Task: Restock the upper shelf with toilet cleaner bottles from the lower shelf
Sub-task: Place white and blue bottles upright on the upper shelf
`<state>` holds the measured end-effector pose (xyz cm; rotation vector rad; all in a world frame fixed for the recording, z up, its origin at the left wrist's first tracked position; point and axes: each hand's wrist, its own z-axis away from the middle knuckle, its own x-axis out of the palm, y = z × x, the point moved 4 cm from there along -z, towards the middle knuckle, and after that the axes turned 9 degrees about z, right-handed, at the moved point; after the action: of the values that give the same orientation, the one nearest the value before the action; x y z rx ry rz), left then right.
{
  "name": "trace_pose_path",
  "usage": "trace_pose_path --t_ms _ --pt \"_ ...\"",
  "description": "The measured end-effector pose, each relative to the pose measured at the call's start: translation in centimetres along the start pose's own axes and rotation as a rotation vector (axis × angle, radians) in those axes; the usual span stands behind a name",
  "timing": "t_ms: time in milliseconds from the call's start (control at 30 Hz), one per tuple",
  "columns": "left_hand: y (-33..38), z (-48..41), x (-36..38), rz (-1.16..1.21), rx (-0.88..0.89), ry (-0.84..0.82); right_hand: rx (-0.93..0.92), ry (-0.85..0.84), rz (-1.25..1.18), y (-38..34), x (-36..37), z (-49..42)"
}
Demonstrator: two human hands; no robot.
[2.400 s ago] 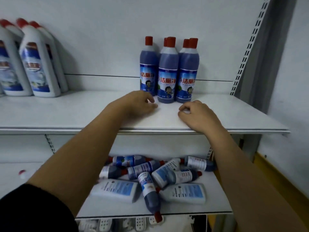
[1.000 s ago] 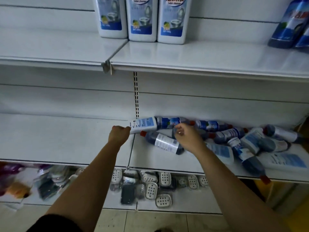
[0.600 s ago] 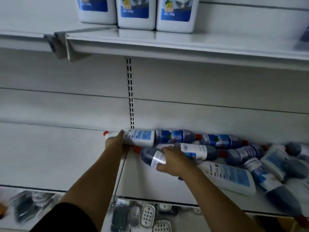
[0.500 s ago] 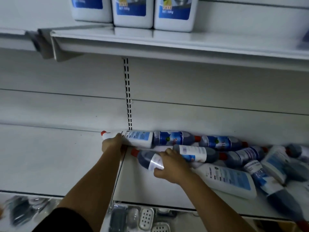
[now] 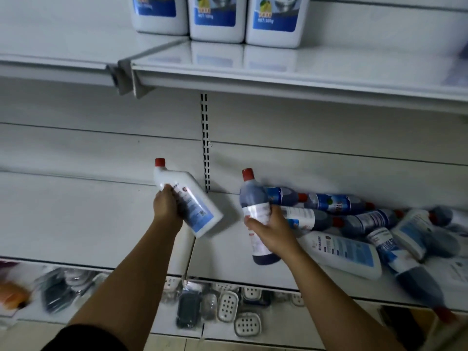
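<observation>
White plastic bottle (image 5: 197,211), flat-sided with an angled neck and a red screw cap, is now off the lower shelf (image 5: 76,219), tipped cap-up in the left hand (image 5: 166,209) with fingers wrapped round its middle. Half a second ago it lay flat against the back panel. Same for the dark blue bottle (image 5: 253,198): round, slim, red cap, glossy label. It is lifted clear and near upright, with the right hand (image 5: 272,233) curled round its label.

Both are picked, so the grab looks done. The carry to the upper shelf (image 5: 304,64) has not begun.

Remaining bottles (image 5: 354,224) lie in a loose heap on the right of the lower shelf, blue and white mixed, smooth and likely to roll. The upper shelf is glossy white metal, with three squarish white bottles (image 5: 217,19) standing on it. A slotted upright (image 5: 205,143) sits between the bays. Perforated soap dishes (image 5: 228,305) are on the tier below, partly blurred.
</observation>
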<state>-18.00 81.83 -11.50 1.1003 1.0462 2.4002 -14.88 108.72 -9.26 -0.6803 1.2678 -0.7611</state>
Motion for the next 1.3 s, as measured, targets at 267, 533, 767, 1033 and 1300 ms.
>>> trace_pose_path --t_ms 267,533,767,1033,1300 --pt "2.3 12.8 1.0 -0.046 -0.362 -0.453 0.129 -0.144 -0.429 -4.7 -0.4 6.7" --pt "8.0 24.8 -0.7 -0.029 -0.397 -0.574 0.012 -0.28 -0.619 -9.7 -2.6 17.1" --pt "11.6 32.1 -2.7 -0.067 -0.305 -0.686 -0.049 -0.337 -0.848 -12.8 -4.3 23.8" --pt "16.7 38.3 1.3 -0.033 -0.117 -1.011 -0.259 -0.348 -0.959 -18.1 -10.1 26.7" --pt "20.7 41.9 7.1 -0.215 0.206 -0.89 -0.383 -0.209 -0.842 -22.3 -17.5 27.1"
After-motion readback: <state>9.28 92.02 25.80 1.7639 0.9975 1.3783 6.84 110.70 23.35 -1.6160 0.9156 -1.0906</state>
